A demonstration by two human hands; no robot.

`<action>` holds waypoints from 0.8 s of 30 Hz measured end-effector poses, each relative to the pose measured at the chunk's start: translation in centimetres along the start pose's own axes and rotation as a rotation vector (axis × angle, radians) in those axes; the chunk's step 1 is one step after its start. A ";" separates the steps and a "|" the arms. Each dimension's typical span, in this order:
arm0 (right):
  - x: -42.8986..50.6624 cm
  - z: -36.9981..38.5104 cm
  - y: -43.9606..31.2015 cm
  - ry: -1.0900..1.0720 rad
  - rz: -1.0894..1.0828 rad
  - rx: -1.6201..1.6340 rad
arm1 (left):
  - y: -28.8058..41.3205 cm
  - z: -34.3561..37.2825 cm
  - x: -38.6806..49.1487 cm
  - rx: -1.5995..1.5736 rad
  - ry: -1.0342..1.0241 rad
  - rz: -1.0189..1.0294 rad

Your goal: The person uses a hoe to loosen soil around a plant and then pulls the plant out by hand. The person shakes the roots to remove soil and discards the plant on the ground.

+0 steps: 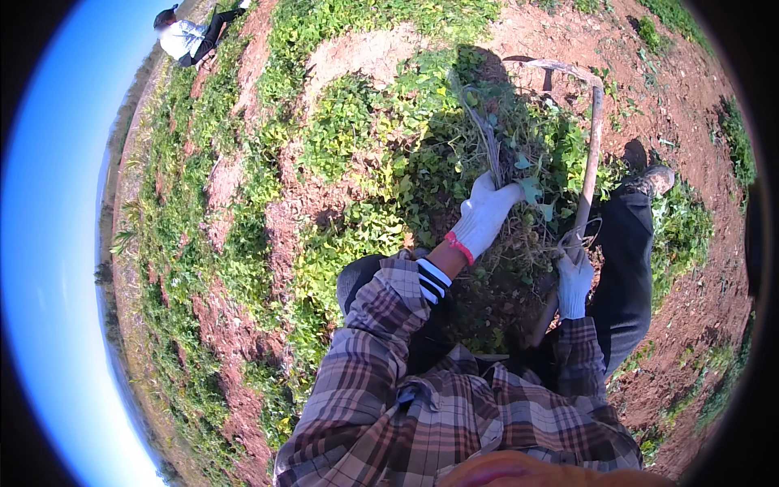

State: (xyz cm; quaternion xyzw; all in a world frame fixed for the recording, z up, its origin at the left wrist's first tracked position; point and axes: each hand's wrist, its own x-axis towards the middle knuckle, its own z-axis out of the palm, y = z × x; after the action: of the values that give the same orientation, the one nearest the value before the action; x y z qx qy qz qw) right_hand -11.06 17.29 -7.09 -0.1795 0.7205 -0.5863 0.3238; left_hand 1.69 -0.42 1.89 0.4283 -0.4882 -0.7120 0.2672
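My left hand (pixel 489 214), in a white knit glove with a red cuff edge, is closed around a bundle of vine stems (pixel 489 141) that spreads forward over a heap of leafy vines. To its right, my right hand (pixel 574 281), also gloved in white, grips the wooden handle (pixel 593 152) of a long hooked tool; a loop of stem hangs around the handle just above that hand. The tool's bent head (pixel 563 66) lies over reddish soil at the top, and its lower handle runs back between my legs. Shadow covers much of the vines (pixel 517 243) between my hands.
Rows of green vines (pixel 341 128) alternate with strips of red soil (pixel 243 329) on the left. My right leg (pixel 622 262) stretches forward beside the handle, its shoe (pixel 653 181) on the ground. Another person (pixel 182 39) sits far off at the upper left.
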 end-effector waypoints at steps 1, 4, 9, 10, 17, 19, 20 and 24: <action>0.0 0.0 -0.3 -0.006 0.018 -0.052 | 0.6 0.2 -0.2 0.055 0.039 -0.004; 0.4 0.0 0.6 -0.026 -0.012 -0.074 | 0.6 0.3 0.3 0.056 0.026 0.031; 0.1 0.9 2.2 -0.268 0.552 0.062 | 0.7 -1.5 0.8 0.034 0.273 -0.065; -0.5 1.1 0.2 -0.329 0.642 0.056 | 0.1 -3.0 1.5 -0.004 0.153 -0.003; -0.7 0.6 -3.7 -0.237 0.522 -0.043 | 0.1 -2.8 2.2 -0.069 0.150 -0.052; -1.1 0.8 -2.6 -0.207 0.489 -0.062 | 1.5 -1.1 0.7 -0.103 0.159 -0.091; -1.1 0.9 -2.3 -0.195 0.518 -0.051 | 0.6 -2.0 1.7 -0.108 0.141 -0.123; -1.2 0.9 -2.2 -0.197 0.387 -0.221 | 1.7 -1.5 0.8 -0.176 0.000 -0.152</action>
State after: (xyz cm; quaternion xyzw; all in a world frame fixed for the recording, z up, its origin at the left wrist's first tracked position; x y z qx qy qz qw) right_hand -9.90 16.87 -4.75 -0.1285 0.7662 -0.4106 0.4772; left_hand 2.54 -2.39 2.94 0.4388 -0.3898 -0.7703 0.2492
